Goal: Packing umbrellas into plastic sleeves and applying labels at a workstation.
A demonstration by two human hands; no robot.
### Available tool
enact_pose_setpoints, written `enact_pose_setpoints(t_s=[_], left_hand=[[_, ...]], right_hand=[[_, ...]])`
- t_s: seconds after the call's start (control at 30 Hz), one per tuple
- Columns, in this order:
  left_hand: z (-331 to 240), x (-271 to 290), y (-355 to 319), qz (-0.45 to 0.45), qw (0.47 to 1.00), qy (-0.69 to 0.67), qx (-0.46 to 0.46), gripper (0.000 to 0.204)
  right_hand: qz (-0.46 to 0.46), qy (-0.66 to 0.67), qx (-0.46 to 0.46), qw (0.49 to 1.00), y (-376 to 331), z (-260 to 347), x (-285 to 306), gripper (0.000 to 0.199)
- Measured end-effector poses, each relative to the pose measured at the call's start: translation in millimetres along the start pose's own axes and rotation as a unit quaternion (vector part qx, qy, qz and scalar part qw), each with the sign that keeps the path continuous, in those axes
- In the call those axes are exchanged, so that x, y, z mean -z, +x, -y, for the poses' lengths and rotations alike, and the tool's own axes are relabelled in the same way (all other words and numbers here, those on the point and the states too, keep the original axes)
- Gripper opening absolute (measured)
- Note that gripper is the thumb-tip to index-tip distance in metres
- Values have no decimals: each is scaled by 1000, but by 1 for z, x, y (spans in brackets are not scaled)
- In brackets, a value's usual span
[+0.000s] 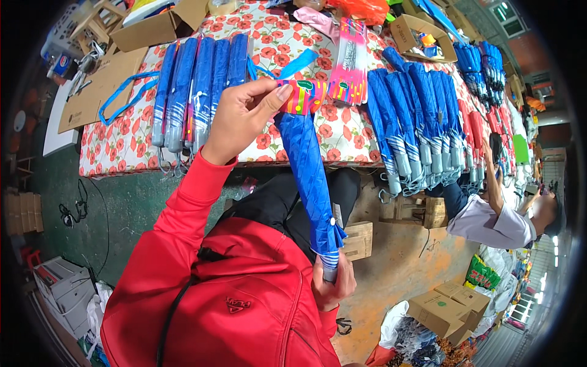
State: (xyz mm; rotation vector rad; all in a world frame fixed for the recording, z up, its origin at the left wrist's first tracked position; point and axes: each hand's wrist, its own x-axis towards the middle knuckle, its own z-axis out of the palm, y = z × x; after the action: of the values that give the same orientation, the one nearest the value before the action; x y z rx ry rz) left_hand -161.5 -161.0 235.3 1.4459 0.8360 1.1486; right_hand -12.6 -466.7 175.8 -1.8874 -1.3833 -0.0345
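Note:
A folded blue umbrella (304,162) slants across my lap, its grey handle end low and its other end over the table edge. My right hand (335,282) is closed around the handle. Between thumb and fingers, my left hand (244,116) pinches a multicoloured printed packaging piece (306,96), which covers the umbrella's far end. Whether that end sits inside it cannot be made out. Just beyond lies a stack of similar pink printed sleeves (350,58). Left of it is a row of blue umbrellas (202,79) in clear sleeves, handles toward me.
Unsleeved blue umbrellas (419,107) line the right side of the flowered tablecloth (263,137). Cardboard boxes (422,37) stand at the back. A co-worker (495,220) reaches toward the table at the right. Wooden stools (358,240) and flattened cartons (449,309) are on the floor.

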Motion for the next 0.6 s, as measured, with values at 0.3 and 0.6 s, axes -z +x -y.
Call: enact_pose_setpoints(t_s=[0.3,0.6], left_hand=[[-11,0,8,47,999,-9,26,20],[2,-5,18,62,987,-124,75,15]], right_hand=[[12,53,-42,998,-2,2,-3,50],[7,76,-36,996,-1,3,-9,47]])
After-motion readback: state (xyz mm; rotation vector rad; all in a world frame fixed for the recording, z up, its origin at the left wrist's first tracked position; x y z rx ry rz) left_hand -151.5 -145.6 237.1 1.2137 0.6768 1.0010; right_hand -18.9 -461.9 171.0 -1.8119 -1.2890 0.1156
